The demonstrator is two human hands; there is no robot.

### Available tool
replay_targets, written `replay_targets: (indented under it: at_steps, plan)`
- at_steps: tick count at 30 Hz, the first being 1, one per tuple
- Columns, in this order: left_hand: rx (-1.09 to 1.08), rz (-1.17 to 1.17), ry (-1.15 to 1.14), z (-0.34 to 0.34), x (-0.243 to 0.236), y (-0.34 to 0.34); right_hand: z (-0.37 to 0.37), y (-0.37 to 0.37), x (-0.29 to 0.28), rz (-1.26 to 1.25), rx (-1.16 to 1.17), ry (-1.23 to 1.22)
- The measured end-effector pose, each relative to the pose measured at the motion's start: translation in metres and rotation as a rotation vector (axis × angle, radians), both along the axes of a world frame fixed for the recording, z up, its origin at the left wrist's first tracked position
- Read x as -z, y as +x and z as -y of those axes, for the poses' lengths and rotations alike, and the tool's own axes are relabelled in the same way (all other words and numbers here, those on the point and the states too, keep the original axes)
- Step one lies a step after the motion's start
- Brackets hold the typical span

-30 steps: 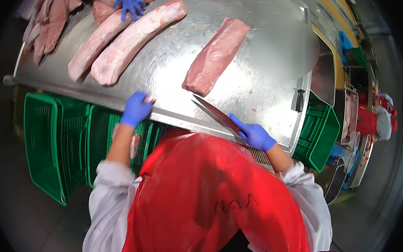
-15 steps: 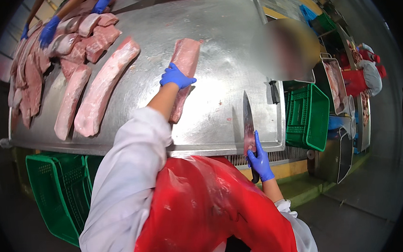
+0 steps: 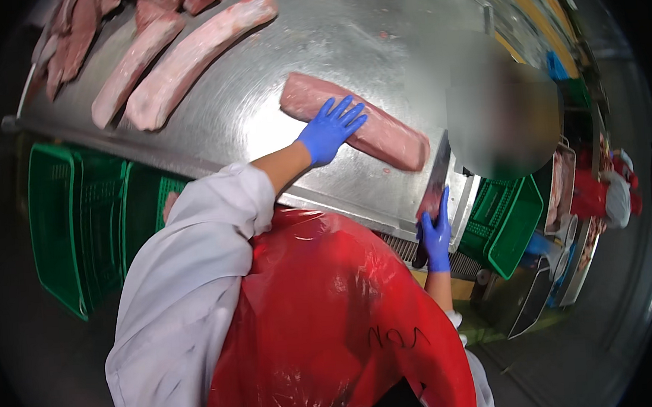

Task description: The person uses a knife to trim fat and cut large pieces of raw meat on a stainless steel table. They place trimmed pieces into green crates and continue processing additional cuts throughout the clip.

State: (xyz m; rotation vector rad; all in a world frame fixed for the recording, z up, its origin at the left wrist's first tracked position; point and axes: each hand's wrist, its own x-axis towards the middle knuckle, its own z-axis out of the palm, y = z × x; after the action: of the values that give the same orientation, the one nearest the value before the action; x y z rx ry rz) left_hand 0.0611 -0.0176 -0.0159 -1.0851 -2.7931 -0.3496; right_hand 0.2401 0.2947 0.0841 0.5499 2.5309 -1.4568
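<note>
A long piece of boneless pork loin (image 3: 387, 141) lies slantwise on the metal table (image 3: 346, 45), its near end toward the right. My left hand (image 3: 331, 131), in a blue glove, rests on the loin's middle with fingers stretched out and apart. To the right, my right hand (image 3: 436, 235), also gloved in blue, is closed round the dark handle of a long knife (image 3: 436, 178). The blade points up and away, its tip close to the loin's right end. Reddish smears show on the blade near the handle.
Two long pale meat strips (image 3: 201, 58) and further cuts (image 3: 77, 39) lie at the table's far left. Green crates (image 3: 59, 227) stand below the left edge, another green crate (image 3: 503, 226) at the right corner. A person in red (image 3: 602, 194) is beyond. A blurred patch covers the upper right.
The loin has turned from nearly lengthwise to slantwise, its near end swung right. My left hand has gone from gripping it to lying flat. My view has shifted and turned.
</note>
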Motion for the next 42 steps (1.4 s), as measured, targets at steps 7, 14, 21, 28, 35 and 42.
replay_targets:
  at_steps: [7,14,21,28,35,42]
  plan:
    - [-0.145,0.369,0.416,0.105,0.03,0.094,0.119,-0.171,0.018,-0.161,-0.751,0.281]
    - [-0.477,0.276,0.654,0.147,0.019,0.12,0.197,-0.26,0.068,-0.507,-0.984,0.574]
    - [-0.738,0.297,0.962,0.175,0.013,0.118,0.151,-0.205,0.004,-0.071,-1.138,0.575]
    - [-0.856,0.337,1.074,0.165,0.011,0.059,0.18,-0.198,0.01,-0.174,-1.095,0.673]
    - [-0.927,0.759,0.977,0.092,0.049,0.012,0.074,-0.095,-0.09,0.289,-0.9,0.423]
    - [-1.078,0.904,1.044,0.045,0.048,-0.014,0.113,-0.129,-0.061,-0.013,-0.577,0.448]
